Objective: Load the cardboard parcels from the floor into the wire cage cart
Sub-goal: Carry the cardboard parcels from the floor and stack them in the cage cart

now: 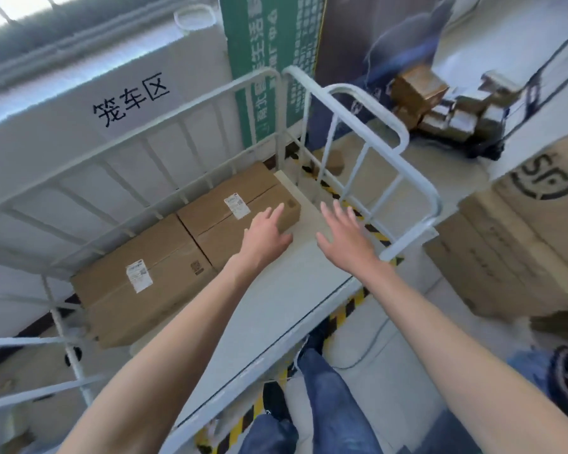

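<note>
Your left hand (265, 231) lay spread on the far parcel (240, 211), your right hand (345, 237) hovered empty and spread; a careless shove risked jamming it against the cage rails (184, 132).

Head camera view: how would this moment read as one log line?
cart: two parcels inside | left hand: open, over far parcel | right hand: open, empty

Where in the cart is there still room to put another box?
The bare cart floor is free between the two boxes and the right side rail, under the open right hand. The side along the back rail is full.
</note>
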### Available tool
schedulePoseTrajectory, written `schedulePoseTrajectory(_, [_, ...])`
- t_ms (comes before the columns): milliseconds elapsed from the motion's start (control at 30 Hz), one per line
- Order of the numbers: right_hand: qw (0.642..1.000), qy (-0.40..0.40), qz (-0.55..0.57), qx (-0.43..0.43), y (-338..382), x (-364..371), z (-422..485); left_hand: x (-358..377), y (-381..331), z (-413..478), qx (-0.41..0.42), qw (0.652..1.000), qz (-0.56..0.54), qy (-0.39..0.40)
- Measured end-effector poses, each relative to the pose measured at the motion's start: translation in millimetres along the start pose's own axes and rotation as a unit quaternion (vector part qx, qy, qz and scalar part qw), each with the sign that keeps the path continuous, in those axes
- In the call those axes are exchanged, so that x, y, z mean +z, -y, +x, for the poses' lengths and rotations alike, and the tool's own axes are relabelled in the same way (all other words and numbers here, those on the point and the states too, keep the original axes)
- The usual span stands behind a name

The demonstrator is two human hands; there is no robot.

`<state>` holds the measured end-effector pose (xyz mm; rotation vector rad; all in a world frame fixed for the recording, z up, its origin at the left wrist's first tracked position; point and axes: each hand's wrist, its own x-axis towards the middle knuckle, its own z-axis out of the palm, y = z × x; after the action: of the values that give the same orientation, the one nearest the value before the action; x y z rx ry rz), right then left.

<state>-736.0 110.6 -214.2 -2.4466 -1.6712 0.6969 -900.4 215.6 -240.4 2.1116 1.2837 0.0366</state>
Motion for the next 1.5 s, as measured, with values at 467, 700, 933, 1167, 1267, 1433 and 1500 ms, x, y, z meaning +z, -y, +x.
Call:
schedulePoseTrajectory(467, [0.95,-0.158,0.081,0.256,-234,-123,-188,95,-338,-22,0.288,0.952,0.039,0.097])
schedulePoseTrajectory(700, [0.914,-0.206,0.107,0.333,-368,-175,-228,182,-500,-6,0.37,0.914,0.082,0.142])
schedulePoseTrajectory(933, [0.887,-0.247,0.12,0.372,-460,-219,-260,232,-602,12,0.397,0.902,0.076,0.153])
schedulePoseTrajectory(1167, [0.869,-0.263,0.134,0.398,-532,-231,-258,285,-663,42,0.406,0.891,0.07,0.189])
schedulePoseTrajectory(1267, [0.863,-0.26,0.139,0.409,-569,-240,-236,308,-690,70,0.417,0.883,0.076,0.204])
schedulePoseTrajectory(1433, [0.859,-0.24,0.142,0.43,-641,-260,-180,344,-738,143,0.427,0.873,0.083,0.22])
schedulePoseTrajectory(1500, [0.851,-0.235,0.151,0.446,-668,-269,-159,356,-756,179,0.421,0.871,0.097,0.235])
